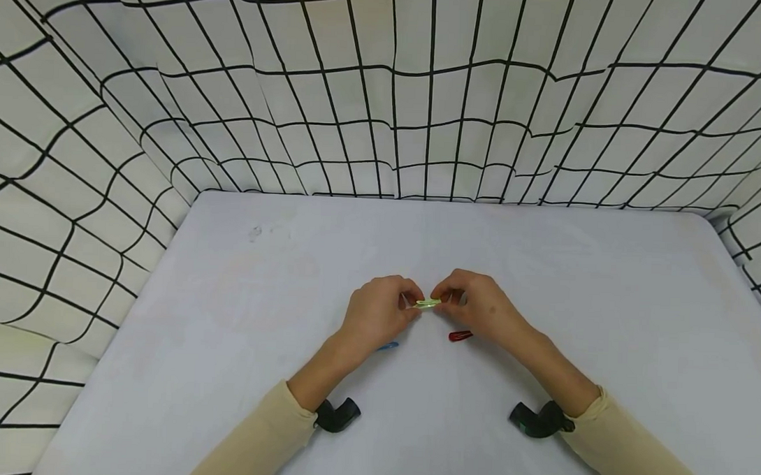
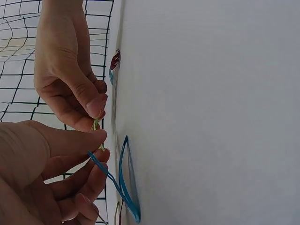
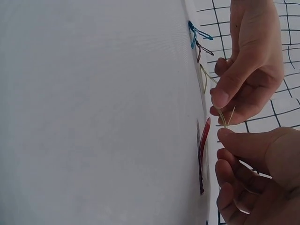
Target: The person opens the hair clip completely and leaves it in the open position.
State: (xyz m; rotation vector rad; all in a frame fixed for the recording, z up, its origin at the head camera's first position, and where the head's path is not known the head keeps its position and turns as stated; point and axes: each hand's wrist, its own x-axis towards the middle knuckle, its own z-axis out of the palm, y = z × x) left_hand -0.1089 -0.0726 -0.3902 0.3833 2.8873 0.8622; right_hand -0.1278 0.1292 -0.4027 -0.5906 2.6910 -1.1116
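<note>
PLACE: we're looking at a booth-like test or recording space, exact kind unclear to us | SIDES: white walls (image 1: 412,99), wavy black grid lines (image 1: 430,92) running left, back and right | MIDDLE: we've got a broad, plain white surface (image 1: 580,272) | GEAR: wrist-worn black devices (image 1: 338,418), one per side

Lower left of centre in the head view, the left sleeve (image 1: 257,436) is long, cream-beige cloth, plain and lightly creased, ending at a cuff. The right sleeve (image 1: 634,445), toward the lower right, matches it in colour, its cuff edge slightly puckered. Beside the left cuff sits a black bent piece (image 1: 338,415), short and rounded like a pipe elbow with a blunt end. A similar black curved piece (image 1: 540,419) sits at the right cuff, with a faint greenish mark.
</note>
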